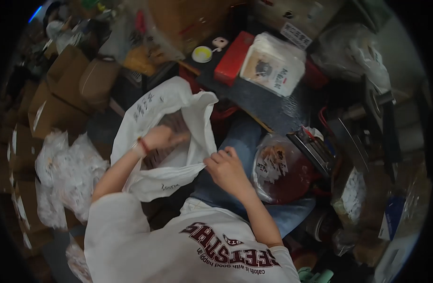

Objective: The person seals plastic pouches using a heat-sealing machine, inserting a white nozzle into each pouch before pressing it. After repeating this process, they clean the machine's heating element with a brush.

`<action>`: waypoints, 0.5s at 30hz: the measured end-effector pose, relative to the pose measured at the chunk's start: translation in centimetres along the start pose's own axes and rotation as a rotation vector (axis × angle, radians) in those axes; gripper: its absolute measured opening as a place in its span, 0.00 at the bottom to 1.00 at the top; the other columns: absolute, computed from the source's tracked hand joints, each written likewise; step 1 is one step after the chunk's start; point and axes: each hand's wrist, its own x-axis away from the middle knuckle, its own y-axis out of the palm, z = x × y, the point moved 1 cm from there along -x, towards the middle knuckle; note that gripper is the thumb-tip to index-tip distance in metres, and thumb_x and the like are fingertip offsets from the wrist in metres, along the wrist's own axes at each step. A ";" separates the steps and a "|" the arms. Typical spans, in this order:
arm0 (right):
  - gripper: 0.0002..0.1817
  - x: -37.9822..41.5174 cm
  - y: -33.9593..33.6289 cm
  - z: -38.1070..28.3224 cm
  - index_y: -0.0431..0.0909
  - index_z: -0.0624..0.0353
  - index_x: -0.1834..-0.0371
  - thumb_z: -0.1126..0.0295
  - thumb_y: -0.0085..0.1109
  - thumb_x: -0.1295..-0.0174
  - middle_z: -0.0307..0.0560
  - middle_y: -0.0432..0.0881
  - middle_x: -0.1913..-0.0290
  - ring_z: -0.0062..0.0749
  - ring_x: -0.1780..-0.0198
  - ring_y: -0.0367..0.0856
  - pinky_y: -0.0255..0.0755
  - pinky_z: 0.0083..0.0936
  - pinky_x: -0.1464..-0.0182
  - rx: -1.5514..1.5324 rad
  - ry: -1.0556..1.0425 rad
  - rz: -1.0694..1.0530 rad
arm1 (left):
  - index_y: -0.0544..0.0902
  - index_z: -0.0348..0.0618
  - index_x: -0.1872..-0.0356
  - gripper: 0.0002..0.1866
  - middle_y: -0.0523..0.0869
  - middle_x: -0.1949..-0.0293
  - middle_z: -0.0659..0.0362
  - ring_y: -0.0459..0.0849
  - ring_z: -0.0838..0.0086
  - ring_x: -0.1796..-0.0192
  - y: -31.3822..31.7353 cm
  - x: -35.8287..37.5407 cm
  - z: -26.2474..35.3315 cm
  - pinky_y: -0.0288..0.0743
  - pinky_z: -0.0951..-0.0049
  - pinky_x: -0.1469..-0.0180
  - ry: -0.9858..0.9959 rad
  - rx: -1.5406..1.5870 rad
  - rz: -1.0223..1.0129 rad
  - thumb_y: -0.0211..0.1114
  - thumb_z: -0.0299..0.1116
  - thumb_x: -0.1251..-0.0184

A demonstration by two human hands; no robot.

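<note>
A large white woven sack [153,101] with handwritten marks leans over my lap, its mouth wide apart. My left hand [163,137], with a red band at the wrist, reaches into that mouth. Its fingers are stretched out and hold nothing that I can see. Under it, flat packets [176,123] show dimly inside the sack; their kind is too dark to tell. My right hand [223,166] pinches the sack's near right rim between thumb and fingers.
On the dark table ahead, a stack of printed plastic packets [273,63] lies beside a red box [234,57] and a yellow-filled round container [202,54]. A clear bag of packets [273,162] rests on a red stool at right. Plastic bundles [70,172] and cardboard boxes [68,78] crowd the left.
</note>
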 end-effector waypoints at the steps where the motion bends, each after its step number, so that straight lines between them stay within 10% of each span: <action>1: 0.07 0.4 0.6 0.3 0.78 0.56 0.68 0.71 0.65 0.49 0.41 0.75 0.71 0.35 0.62 0.77 0.65 0.36 0.47 0.006 0.019 -0.047 | 0.85 0.40 0.68 0.17 0.83 0.69 0.44 0.83 0.52 0.64 -3.6 4.4 2.4 0.75 0.58 0.61 0.098 0.006 -0.016 0.64 0.45 0.38; 5: 0.05 1.7 2.1 0.3 0.78 0.56 0.69 0.72 0.63 0.48 0.42 0.75 0.71 0.35 0.62 0.77 0.65 0.35 0.47 -0.076 0.035 0.011 | 0.83 0.35 0.68 0.06 0.84 0.73 0.51 0.84 0.60 0.71 -12.7 12.4 7.4 0.77 0.69 0.65 0.447 0.339 0.016 0.65 0.28 0.40; 7: 0.02 2.1 3.1 0.2 0.77 0.56 0.71 0.73 0.60 0.48 0.43 0.75 0.71 0.35 0.61 0.77 0.65 0.35 0.47 -0.121 0.055 -0.003 | 0.82 0.32 0.62 0.05 0.85 0.70 0.57 0.86 0.72 0.67 -15.4 11.7 9.1 0.78 0.77 0.63 0.546 0.763 0.379 0.62 0.21 0.37; 11: 0.02 2.9 2.4 0.0 0.77 0.56 0.73 0.72 0.59 0.47 0.43 0.77 0.69 0.36 0.62 0.77 0.64 0.33 0.48 -0.040 0.045 0.013 | 0.80 0.31 0.61 0.08 0.86 0.69 0.57 0.86 0.77 0.64 -16.0 -3.3 13.9 0.80 0.77 0.65 0.406 1.076 0.600 0.62 0.28 0.33; 15: 0.02 3.8 2.2 0.3 0.77 0.56 0.70 0.72 0.58 0.46 0.42 0.78 0.69 0.35 0.62 0.77 0.64 0.32 0.49 0.047 0.093 -0.027 | 0.78 0.31 0.63 0.14 0.85 0.72 0.46 0.87 0.56 0.70 -14.2 -14.5 18.0 0.81 0.59 0.66 0.231 0.138 0.957 0.66 0.35 0.39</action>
